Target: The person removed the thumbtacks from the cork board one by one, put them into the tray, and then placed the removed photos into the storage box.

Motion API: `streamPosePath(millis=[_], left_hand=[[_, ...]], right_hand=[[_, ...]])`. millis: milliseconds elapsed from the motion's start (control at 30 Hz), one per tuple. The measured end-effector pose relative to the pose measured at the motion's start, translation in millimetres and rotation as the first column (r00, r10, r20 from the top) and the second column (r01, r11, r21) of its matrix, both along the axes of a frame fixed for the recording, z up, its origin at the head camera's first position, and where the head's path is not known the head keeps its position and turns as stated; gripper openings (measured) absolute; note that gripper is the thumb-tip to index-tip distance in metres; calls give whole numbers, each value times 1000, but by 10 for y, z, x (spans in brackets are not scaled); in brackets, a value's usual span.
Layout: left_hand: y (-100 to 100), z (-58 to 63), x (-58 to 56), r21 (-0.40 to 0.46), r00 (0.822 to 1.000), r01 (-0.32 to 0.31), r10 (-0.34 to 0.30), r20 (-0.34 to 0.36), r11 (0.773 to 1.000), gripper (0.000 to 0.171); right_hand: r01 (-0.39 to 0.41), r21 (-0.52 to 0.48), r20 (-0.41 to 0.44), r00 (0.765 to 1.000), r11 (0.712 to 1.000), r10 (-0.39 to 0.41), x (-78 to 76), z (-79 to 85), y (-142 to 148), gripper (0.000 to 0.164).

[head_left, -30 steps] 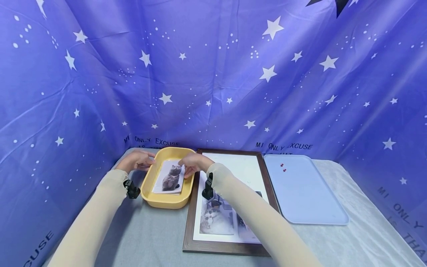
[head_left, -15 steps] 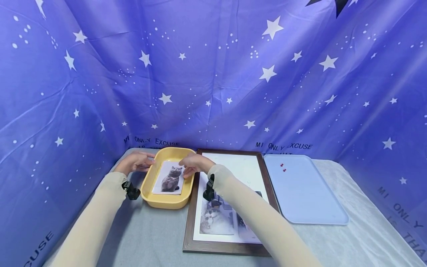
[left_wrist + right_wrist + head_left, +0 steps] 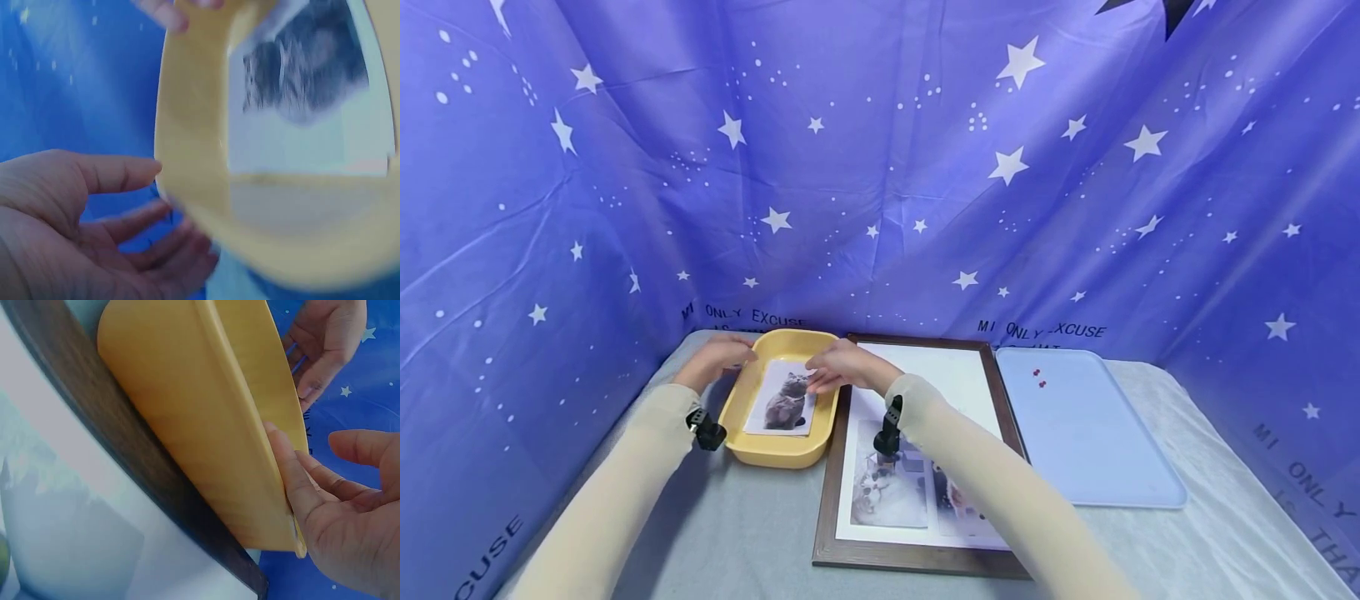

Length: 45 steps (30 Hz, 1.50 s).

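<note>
A yellow tray (image 3: 775,454) on the table holds a small stack of photo prints (image 3: 786,404), the top one showing a grey cat sitting. At the tray's left side, my left hand (image 3: 718,360) has its thumb tip right at the rim, with the other fingers loosely bent outside the wall in the left wrist view. My right hand (image 3: 853,367) reaches over the right rim, its fingers extended into the tray above the cat print. In the right wrist view its thumb (image 3: 356,445) stands apart from the fingers, with nothing between them.
Right of the tray lies a brown wooden picture frame (image 3: 829,521) with a white backing and cat photos (image 3: 891,492), partly under my right forearm. Farther right is a light blue tray (image 3: 1097,442) with red pins (image 3: 1039,379). A purple star-patterned curtain (image 3: 880,167) surrounds the table.
The top print shifted into closer line with the stack. My right hand has drawn slightly to the right from the print's corner; my left hand moved slightly right along the tray's rim.
</note>
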<state>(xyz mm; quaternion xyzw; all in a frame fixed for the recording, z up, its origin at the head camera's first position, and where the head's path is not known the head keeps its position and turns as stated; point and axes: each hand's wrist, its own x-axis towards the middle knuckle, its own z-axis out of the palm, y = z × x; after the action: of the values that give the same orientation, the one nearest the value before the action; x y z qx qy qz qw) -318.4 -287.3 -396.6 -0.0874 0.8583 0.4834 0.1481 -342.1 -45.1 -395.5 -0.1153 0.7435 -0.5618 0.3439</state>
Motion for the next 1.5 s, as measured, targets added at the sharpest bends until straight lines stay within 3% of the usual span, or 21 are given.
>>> streamPosePath(millis=[167,267,333,433,533,667,800,967,1100,1167,1200,1267,1333,1433,1500], left_hand=[[374,171,50,-145,990,20,-40,-137,989,72],[654,268,101,-249,964,25,-90,-251,968,73],[852,311,153,-304,937,25,-128,-324,952,71],[1156,315,250,-344,870,26,-191,-455,939,71],[1430,294,377,-392,775,52,-285,-565,919,74],[1699,227,558,-459,656,117,-415,-630,881,75],[1897,128,702,-521,551,161,-515,-657,838,78],[2059,-24,828,-619,448,121,-599,-664,776,83],[2138,-120,872,-703,337,34,-670,-661,711,83],[2165,-162,882,-735,271,15,-710,-650,678,82],[2173,-183,891,-750,248,20,-730,-637,661,82],[2182,-217,911,-783,209,39,-771,-601,621,82],[2181,-240,938,-811,184,89,-810,-557,578,81],[2171,-240,980,-842,161,195,-863,-479,504,75],[2162,-224,1009,-854,148,282,-900,-411,437,70]], right_hand=[[12,-45,-76,997,999,-16,-3,63,181,39],[16,-70,-103,994,997,-23,-23,119,315,38],[21,-82,-128,991,996,-31,-33,154,404,36],[27,-88,-178,983,996,-42,-43,199,542,33],[24,-82,-230,972,996,-42,-47,218,684,34],[21,-61,-288,957,998,-37,-19,222,863,37],[26,-38,-320,947,999,-37,48,217,1036,41],[19,35,-397,918,999,-4,137,177,1217,40],[-4,59,-498,866,998,33,182,114,1336,38],[-48,49,-547,834,998,68,203,72,1382,35],[-80,40,-563,822,996,88,212,50,1401,35],[-137,24,-578,806,990,125,232,3,1428,35],[-178,11,-567,809,984,153,248,-47,1444,36],[-178,41,-556,813,983,170,264,-132,1460,32],[-167,69,-553,814,983,177,282,-181,1467,29]])
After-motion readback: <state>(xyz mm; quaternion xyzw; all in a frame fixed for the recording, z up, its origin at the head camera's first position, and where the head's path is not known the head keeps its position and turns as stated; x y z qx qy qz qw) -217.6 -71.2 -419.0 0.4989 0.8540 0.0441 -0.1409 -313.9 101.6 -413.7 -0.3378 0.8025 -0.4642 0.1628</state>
